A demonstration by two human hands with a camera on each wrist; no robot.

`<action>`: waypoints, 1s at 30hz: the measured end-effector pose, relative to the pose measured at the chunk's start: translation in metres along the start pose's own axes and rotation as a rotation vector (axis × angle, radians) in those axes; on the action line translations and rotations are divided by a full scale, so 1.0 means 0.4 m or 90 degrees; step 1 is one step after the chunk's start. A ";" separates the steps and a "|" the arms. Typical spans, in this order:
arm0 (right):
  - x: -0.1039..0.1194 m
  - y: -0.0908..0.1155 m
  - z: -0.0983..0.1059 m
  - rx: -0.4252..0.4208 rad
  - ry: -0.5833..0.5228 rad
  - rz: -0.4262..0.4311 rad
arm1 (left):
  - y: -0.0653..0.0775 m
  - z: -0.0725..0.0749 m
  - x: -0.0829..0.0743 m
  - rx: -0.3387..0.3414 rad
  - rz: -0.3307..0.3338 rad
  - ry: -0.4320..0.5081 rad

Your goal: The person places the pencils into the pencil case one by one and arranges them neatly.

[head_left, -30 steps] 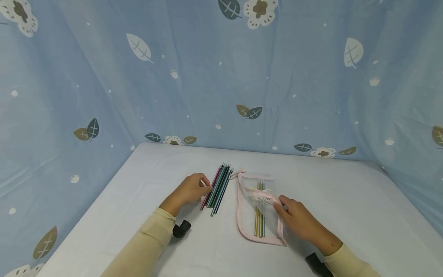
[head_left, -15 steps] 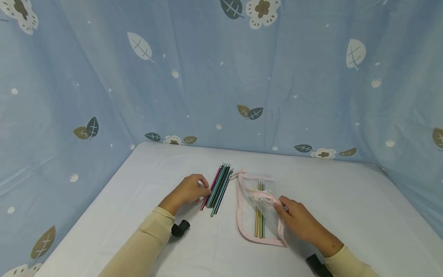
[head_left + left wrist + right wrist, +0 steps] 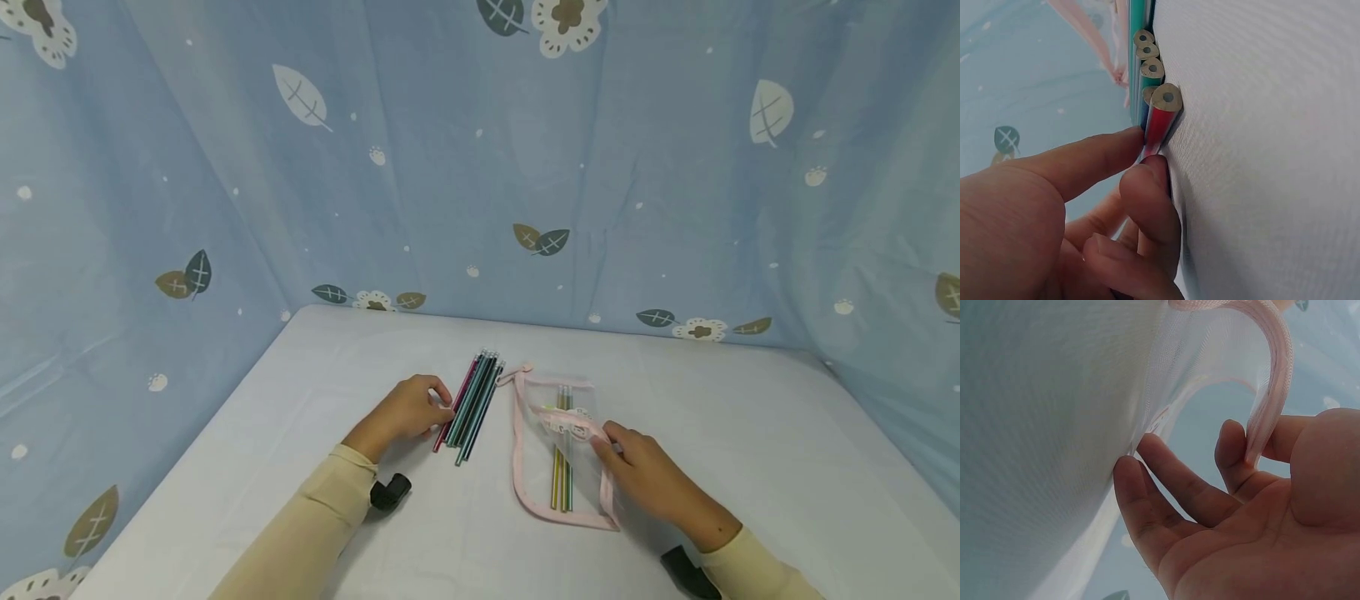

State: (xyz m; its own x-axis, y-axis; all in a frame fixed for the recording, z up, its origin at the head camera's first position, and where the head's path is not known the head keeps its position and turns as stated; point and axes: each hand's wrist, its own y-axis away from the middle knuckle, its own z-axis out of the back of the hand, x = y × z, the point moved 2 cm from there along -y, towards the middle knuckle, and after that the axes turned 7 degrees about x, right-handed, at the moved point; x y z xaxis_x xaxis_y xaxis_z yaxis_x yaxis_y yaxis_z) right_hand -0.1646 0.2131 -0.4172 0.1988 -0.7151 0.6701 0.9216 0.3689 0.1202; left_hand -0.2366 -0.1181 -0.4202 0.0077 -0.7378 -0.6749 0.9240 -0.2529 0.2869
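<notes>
Several pencils (image 3: 474, 408) lie side by side in a slanted bundle on the white surface, mostly green and dark with red at the left edge. At that edge my left hand (image 3: 408, 407) pinches a red pencil (image 3: 1159, 125) between thumb and finger, beside the unsharpened ends of its neighbours. My right hand (image 3: 637, 471) grips the pink trim of a see-through mesh pouch (image 3: 517, 467) and lifts its top layer open. Yellow and green pencils (image 3: 562, 487) lie inside it. In the right wrist view, the pink edging (image 3: 1275, 369) is pinched while the other fingers touch the mesh.
A white cloth-covered table (image 3: 360, 350) spreads beneath everything. Behind it hangs a blue curtain (image 3: 450, 167) with leaves and flowers. The pouch's zipper pull (image 3: 517, 373) sits at its upper left corner, close to the bundle. Black wrist-worn devices (image 3: 390, 492) hang below both wrists.
The left thumb and fingers have shifted slightly left and down at the bundle's edge. The right hand and the pouch stay almost where they were.
</notes>
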 end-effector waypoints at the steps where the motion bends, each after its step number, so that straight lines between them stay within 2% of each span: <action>1: 0.000 0.000 0.000 0.000 -0.001 -0.001 | 0.000 0.000 0.001 -0.001 0.001 -0.005; 10: 0.002 0.002 0.001 -0.001 -0.004 -0.016 | 0.000 0.005 -0.001 -0.041 0.013 -0.055; 19: -0.003 0.001 -0.002 0.002 -0.004 0.004 | 0.002 0.007 -0.001 -0.077 0.028 -0.136; 30: -0.004 0.002 -0.003 -0.004 0.011 0.006 | 0.019 0.002 -0.018 -0.080 0.019 -0.195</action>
State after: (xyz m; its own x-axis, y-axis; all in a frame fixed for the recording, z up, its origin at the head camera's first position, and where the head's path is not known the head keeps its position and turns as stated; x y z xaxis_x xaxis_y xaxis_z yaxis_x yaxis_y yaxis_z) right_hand -0.1638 0.2138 -0.4193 0.2131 -0.7219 0.6584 0.9220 0.3716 0.1091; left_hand -0.2300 -0.1154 -0.4127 -0.0616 -0.9024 -0.4266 0.9651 -0.1628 0.2052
